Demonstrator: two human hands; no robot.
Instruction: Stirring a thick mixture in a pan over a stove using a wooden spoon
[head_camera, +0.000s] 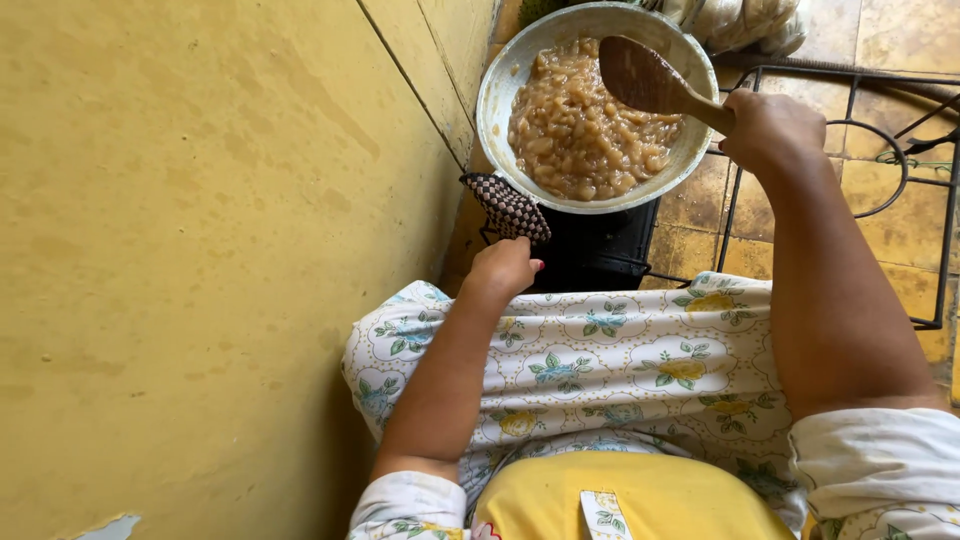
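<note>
White garment (600, 370) with blue and yellow flower print, lower centre of frame; yellow apron (640, 500) below; short white sleeves (880, 455); red-painted fingernail (538, 265), left hand.

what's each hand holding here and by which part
The right hand holds the wooden spoon by its handle. The left hand grips the lower end of a checkered cloth at the pan rim.

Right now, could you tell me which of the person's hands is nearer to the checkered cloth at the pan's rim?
Left. The left hand grips the lower end of the checkered cloth. The right hand is across the pan, holding the wooden spoon.
</note>
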